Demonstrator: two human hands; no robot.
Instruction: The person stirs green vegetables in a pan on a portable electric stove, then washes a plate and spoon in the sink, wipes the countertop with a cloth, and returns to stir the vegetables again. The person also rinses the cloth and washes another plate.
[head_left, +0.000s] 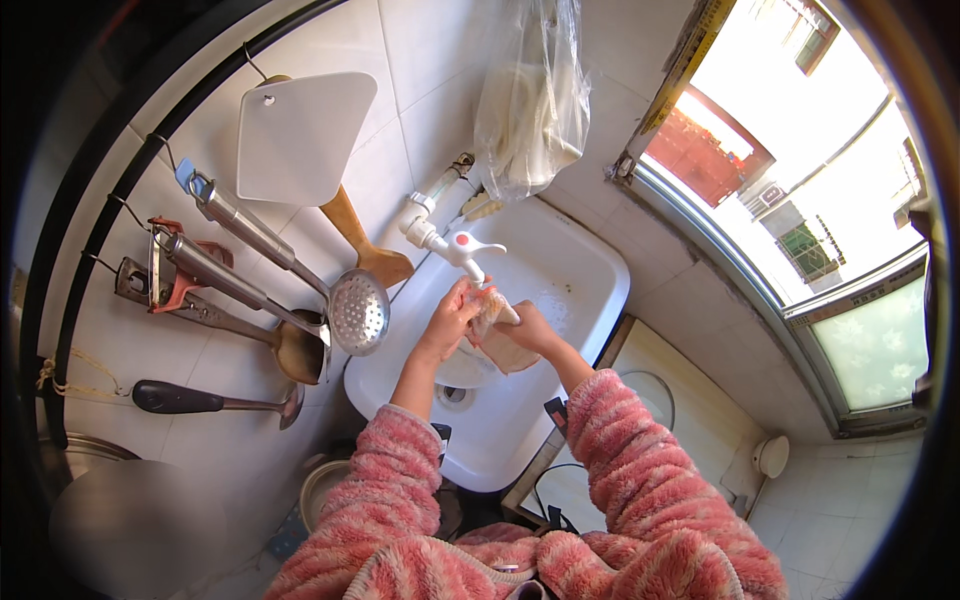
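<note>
Both my hands hold a wet, pale cloth (504, 346) with reddish edges under the spout of a white plastic tap (466, 247), over a white sink (600, 262). My left hand (448, 319) grips the cloth's left side just below the spout. On the right, my right hand (531, 328) is closed around a bunched part of it. The cloth's lower part hangs down above the drain (454, 394). The tap bears a red dot. Whether water is running cannot be told clearly.
Left of the sink hang a white cutting board (304, 139), a skimmer (360, 311), ladles and a wooden spatula (382, 262). A plastic bag (532, 120) hangs above the sink. On the right are a counter (697, 375) and a window (810, 150). A pot (322, 487) stands below left.
</note>
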